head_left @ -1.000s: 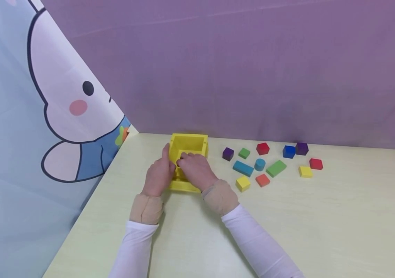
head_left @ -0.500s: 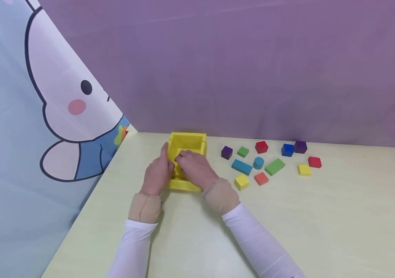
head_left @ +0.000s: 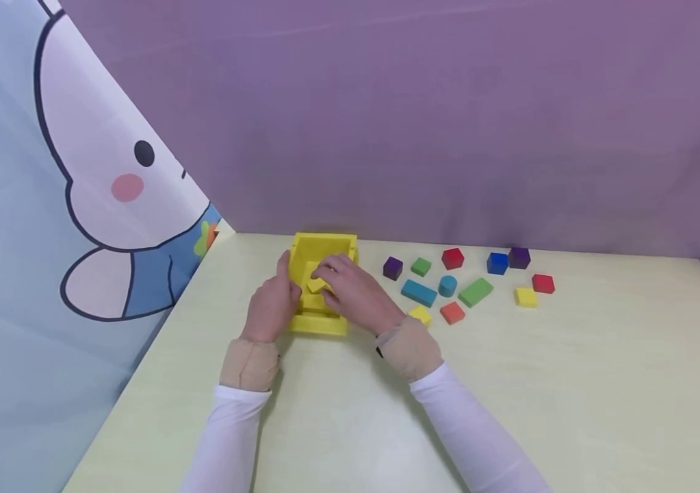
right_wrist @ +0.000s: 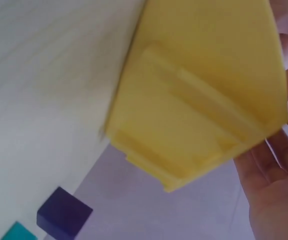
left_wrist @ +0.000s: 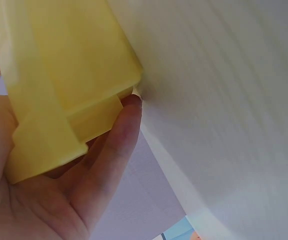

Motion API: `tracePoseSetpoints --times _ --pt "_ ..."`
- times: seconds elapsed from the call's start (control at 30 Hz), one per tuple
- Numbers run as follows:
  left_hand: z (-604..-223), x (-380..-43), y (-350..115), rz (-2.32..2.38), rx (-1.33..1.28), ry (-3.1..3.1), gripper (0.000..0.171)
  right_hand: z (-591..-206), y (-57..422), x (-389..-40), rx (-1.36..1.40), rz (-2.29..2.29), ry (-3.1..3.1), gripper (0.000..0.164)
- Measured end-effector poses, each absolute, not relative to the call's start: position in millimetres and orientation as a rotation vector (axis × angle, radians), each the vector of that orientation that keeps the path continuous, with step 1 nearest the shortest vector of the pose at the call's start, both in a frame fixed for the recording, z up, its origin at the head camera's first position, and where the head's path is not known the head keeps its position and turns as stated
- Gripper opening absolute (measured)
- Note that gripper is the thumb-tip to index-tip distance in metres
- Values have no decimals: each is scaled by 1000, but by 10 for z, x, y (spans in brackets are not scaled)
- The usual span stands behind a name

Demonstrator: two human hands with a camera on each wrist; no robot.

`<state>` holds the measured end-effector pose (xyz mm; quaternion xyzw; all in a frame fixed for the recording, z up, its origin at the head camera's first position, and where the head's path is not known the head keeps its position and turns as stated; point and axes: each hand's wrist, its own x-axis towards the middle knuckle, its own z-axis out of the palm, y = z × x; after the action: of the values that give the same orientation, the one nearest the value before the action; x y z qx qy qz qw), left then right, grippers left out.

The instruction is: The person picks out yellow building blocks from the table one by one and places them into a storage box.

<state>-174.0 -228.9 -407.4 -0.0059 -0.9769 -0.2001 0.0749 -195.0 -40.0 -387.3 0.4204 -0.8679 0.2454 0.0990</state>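
A small yellow box (head_left: 325, 239) with raised walls stands on the table, and its side fills much of both wrist views. My left hand (head_left: 271, 305) grips the box's left wall, index finger stretched along the outside and thumb at the rim. In the left wrist view, a finger (left_wrist: 119, 142) reaches along under the box's edge. My right hand (head_left: 358, 294) bends over the right wall into the box. Its index finger and thumb pinch a yellow block (head_left: 315, 285) between them. The right wrist view shows this hand's palm (right_wrist: 279, 205), while the box hides its fingertips.
Right of the box lie loose blocks: a purple cube (head_left: 393, 268), a blue bar (head_left: 419, 292), a blue cylinder (head_left: 447, 285), a green bar (head_left: 475, 292), a red block (head_left: 453, 258), a yellow block (head_left: 419, 315) and several others. A purple cloth (head_left: 423, 123) hangs behind the table.
The right hand has drawn back to the right and its thumb and index have parted, bringing the yellow block between them into sight. The left hand keeps its grip; the whole view shifts slightly.
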Motion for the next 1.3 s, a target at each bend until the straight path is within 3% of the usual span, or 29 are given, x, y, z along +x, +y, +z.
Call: tracePoseSetpoints --times 0.7,1.07,1.3 --pt "-4053 -1751 -2368 -639 -20 -2908 68 -3828 203 -1820 1081 614 -2597 27" --pt "-4099 -1758 -2349 -631 -46 -2921 66 -3912 497 -1767 786 580 -2941 44" --pt "-4107 -1755 -2314 -630 -42 -2933 67 -3922 611 -1747 751 491 -3015 43"
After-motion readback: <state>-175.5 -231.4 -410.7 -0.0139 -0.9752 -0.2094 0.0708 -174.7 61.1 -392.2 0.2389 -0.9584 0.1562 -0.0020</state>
